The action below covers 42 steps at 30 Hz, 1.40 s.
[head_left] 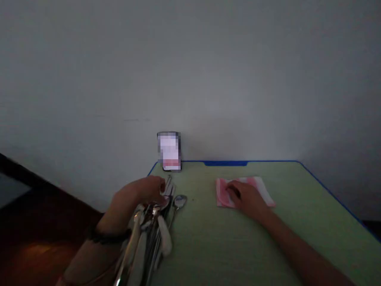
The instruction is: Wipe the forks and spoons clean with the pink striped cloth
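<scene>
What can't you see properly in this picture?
All in the head view:
- Left hand: some fingertips are hidden behind the hand, so its grip is unclear.
- Cutlery pile: overlapping and blurred, too jumbled to count; the lower edge cuts it off.
- Phone screen: pixelated, unreadable.
- Pink-and-white cloth: partly under the right hand.

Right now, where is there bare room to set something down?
On the table, between the cutlery and the cloth, and beyond the right arm toward the right blue rim. It's crowded at left, where cutlery lies by the left hand.
</scene>
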### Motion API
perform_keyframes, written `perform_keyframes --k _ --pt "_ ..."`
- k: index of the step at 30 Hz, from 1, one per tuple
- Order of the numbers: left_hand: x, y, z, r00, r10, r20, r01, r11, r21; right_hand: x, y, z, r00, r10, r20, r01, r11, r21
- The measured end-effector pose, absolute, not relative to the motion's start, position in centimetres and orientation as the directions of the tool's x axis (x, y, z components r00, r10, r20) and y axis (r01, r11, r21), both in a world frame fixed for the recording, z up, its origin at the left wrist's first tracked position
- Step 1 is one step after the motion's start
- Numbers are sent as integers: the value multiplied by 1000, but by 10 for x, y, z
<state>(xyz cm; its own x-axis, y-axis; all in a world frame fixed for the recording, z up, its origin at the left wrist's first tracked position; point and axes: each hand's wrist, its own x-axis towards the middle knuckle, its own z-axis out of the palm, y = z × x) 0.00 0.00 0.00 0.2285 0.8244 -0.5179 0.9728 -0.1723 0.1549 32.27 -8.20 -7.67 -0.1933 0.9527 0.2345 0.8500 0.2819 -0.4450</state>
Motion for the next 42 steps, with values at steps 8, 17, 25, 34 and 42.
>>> perform_keyframes --k 8,17,25,34,42 --pt "5 -2 -2 221 832 -510 974 -161 159 304 -76 -73 29 972 233 964 35 -265" --pt "-1 -1 8 185 826 -532 976 -93 196 307 -75 -77 -17 972 233 949 89 -303" --pt "-8 -2 7 200 751 -629 951 7 311 310 -74 -77 -36 977 212 943 103 -316" --pt "-13 -1 7 176 762 -623 964 -4 267 310 -76 -78 -28 977 212 942 97 -322" --pt "-12 6 8 278 774 -568 937 -86 340 310 -77 -76 -50 974 220 938 122 -325"
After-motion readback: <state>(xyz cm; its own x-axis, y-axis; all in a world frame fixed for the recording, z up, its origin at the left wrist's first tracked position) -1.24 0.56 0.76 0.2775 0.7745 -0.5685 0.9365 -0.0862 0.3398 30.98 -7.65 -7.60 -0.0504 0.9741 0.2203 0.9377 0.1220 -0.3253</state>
